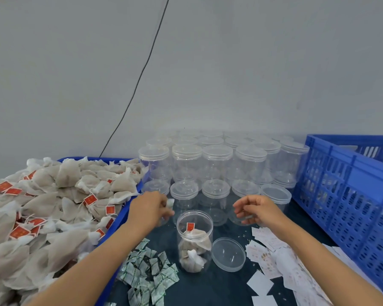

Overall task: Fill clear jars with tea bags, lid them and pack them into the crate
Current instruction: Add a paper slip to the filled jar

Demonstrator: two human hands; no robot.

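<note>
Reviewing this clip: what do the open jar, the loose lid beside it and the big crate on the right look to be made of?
Open jar: clear, glossy, probably plastic; the tea bags show straight through its wall. Loose lid: the same clear, shiny material, with the dark tabletop visible through it. Crate: opaque blue moulded plastic, going by its slotted lattice walls and thick rim.

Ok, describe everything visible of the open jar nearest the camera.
The clear round plastic jar stands upright on the dark table, lidless, about half filled with beige mesh tea bags, one red tag showing. Its clear round lid lies beside it to the right. Neither hand touches it.
</note>
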